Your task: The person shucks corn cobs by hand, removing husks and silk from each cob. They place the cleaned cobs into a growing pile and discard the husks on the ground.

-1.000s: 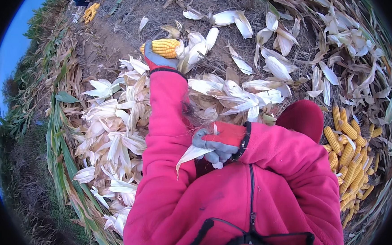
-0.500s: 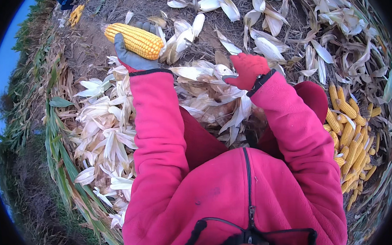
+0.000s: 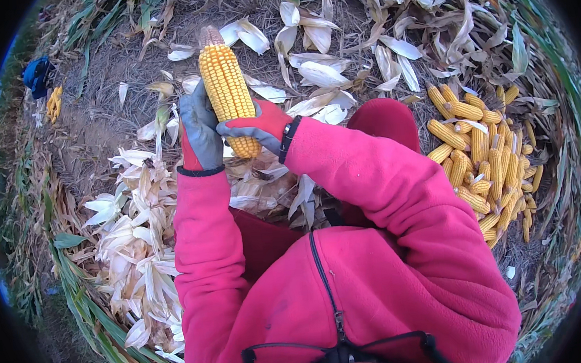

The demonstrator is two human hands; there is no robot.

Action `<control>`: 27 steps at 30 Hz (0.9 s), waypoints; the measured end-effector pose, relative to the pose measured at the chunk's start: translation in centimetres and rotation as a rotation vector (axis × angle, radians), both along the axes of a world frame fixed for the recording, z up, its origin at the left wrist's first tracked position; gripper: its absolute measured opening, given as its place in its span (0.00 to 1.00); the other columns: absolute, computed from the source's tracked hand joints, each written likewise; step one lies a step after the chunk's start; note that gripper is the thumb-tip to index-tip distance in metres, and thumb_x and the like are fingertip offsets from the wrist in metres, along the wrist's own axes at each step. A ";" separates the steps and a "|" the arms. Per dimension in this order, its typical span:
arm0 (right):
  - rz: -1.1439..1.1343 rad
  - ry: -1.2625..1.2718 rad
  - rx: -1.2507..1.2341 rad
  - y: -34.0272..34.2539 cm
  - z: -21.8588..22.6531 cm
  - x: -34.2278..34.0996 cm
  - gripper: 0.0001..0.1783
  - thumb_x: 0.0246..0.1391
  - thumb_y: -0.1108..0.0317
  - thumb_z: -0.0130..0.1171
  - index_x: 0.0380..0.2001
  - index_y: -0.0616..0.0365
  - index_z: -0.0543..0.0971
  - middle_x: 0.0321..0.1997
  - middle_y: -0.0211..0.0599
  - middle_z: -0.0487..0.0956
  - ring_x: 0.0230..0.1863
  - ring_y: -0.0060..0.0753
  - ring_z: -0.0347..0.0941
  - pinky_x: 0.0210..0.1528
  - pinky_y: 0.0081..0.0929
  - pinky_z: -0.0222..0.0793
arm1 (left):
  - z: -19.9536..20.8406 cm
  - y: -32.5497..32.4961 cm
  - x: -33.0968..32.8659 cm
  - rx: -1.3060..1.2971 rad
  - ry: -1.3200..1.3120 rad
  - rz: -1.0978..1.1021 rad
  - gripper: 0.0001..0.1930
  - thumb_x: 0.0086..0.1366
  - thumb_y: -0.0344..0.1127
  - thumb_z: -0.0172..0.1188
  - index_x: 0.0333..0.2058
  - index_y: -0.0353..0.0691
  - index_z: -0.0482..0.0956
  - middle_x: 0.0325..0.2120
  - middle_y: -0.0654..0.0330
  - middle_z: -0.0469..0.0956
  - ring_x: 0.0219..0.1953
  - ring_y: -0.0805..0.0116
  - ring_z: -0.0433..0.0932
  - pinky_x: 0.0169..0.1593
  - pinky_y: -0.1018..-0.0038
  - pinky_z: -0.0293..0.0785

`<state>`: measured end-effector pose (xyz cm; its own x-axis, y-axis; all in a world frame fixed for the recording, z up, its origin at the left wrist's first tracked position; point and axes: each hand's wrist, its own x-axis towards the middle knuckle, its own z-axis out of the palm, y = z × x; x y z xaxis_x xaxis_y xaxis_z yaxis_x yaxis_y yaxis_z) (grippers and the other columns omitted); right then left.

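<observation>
A husked ear of yellow corn stands tilted in front of me, its bare pale tip pointing away. My right hand, in a red and grey glove, grips the lower end, with its thumb across the kernels. Against the ear's left side rests the grey palm of my left hand. The left fingers curl up along the ear and are partly hidden behind it. Pale stripped husks lie just below both hands, between my legs.
On my right is a heap of husked corn ears. A large pile of dry husks lies along my left. Loose husks are scattered ahead on the soil. Farther left are a few more ears and a dark blue object.
My right hand has come left across my body and taken hold of the ear's lower end. The ear has turned more upright, and the view has swung to the right.
</observation>
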<state>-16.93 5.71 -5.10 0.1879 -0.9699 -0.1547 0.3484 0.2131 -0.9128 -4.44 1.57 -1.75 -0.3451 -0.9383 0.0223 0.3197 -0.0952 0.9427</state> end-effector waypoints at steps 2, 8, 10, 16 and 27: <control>-0.111 -0.375 0.139 -1.2 0.2 -1.3 0.26 0.46 0.62 0.65 0.47 0.59 0.71 0.40 0.37 0.77 0.39 0.31 0.76 0.44 0.29 0.73 | -0.8 -1.9 1.8 0.115 0.054 0.050 0.38 0.65 0.63 0.36 0.57 0.32 0.61 0.52 0.45 0.68 0.55 0.54 0.69 0.59 0.60 0.63; -0.724 -0.794 -0.233 -2.1 6.8 -12.3 0.33 0.48 0.53 0.62 0.51 0.59 0.62 0.45 0.48 0.72 0.46 0.52 0.73 0.47 0.51 0.72 | 0.5 -3.7 7.7 0.180 0.166 0.289 0.36 0.65 0.61 0.37 0.52 0.29 0.66 0.48 0.40 0.72 0.52 0.45 0.71 0.57 0.51 0.66; -1.031 -0.648 -0.636 0.4 7.5 -19.6 0.34 0.49 0.47 0.60 0.50 0.62 0.63 0.46 0.51 0.72 0.46 0.52 0.73 0.48 0.50 0.72 | 1.9 -3.8 7.7 0.121 0.190 0.318 0.35 0.66 0.59 0.37 0.52 0.28 0.66 0.47 0.40 0.73 0.50 0.45 0.73 0.56 0.52 0.67; -1.058 -0.368 -0.871 6.8 8.0 -27.1 0.29 0.61 0.51 0.40 0.51 0.68 0.68 0.52 0.54 0.72 0.55 0.55 0.68 0.60 0.51 0.61 | 2.8 -4.4 13.1 0.037 0.342 0.417 0.31 0.65 0.58 0.39 0.45 0.30 0.72 0.39 0.44 0.77 0.42 0.48 0.78 0.48 0.54 0.75; -0.851 -0.106 -0.540 2.0 7.1 -15.5 0.28 0.61 0.56 0.40 0.56 0.67 0.64 0.54 0.56 0.71 0.52 0.46 0.72 0.54 0.38 0.69 | -1.5 -7.8 16.8 0.158 0.260 0.414 0.27 0.64 0.52 0.42 0.43 0.30 0.74 0.40 0.47 0.78 0.45 0.49 0.77 0.51 0.51 0.72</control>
<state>-32.45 7.76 2.02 -0.6112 -0.7231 0.3217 0.2772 -0.5763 -0.7688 12.34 -6.26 -3.29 0.0547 -0.9940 -0.0949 0.5824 -0.0454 0.8116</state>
